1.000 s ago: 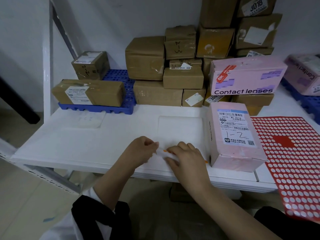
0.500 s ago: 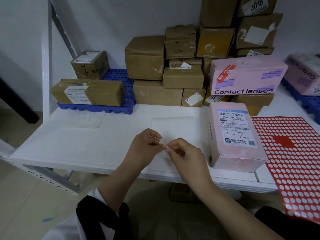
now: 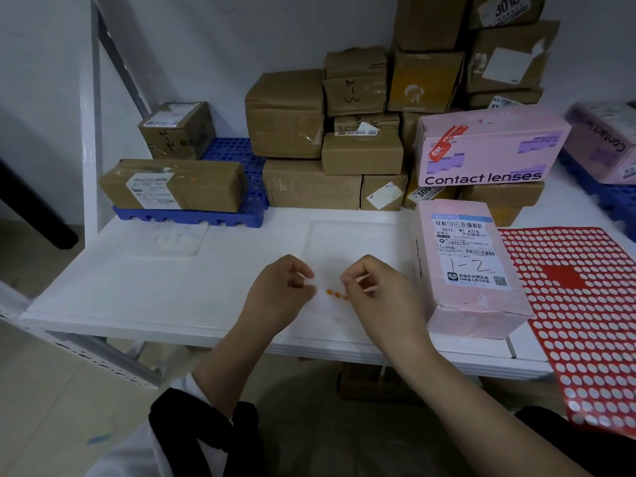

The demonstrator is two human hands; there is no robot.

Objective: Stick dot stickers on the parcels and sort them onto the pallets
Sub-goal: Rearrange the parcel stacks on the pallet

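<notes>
A white backing sheet (image 3: 354, 242) lies on the table (image 3: 137, 290), with a short row of orange dot stickers (image 3: 333, 293) near its front edge. My left hand (image 3: 278, 297) is just left of the row, its fingers curled, and pinches a small orange dot at the fingertips. On the other side of the row, my right hand (image 3: 378, 294) pinches the sheet beside the dots. A pink parcel marked "1-2" (image 3: 464, 270) lies directly to the right of my right hand, label up.
A blue pallet (image 3: 237, 215) at back left carries two brown parcels (image 3: 172, 184). Stacked brown boxes (image 3: 309, 180) and a pink "Contact lenses" box (image 3: 488, 149) fill the back. A red, mostly used dot sheet (image 3: 581, 304) overhangs the front right edge. Another blue pallet (image 3: 616, 201) stands at far right.
My hands were together, working at the sheet's edge. They have drawn apart, uncovering the row of orange dots, and my left fingertips have come away with an orange dot.
</notes>
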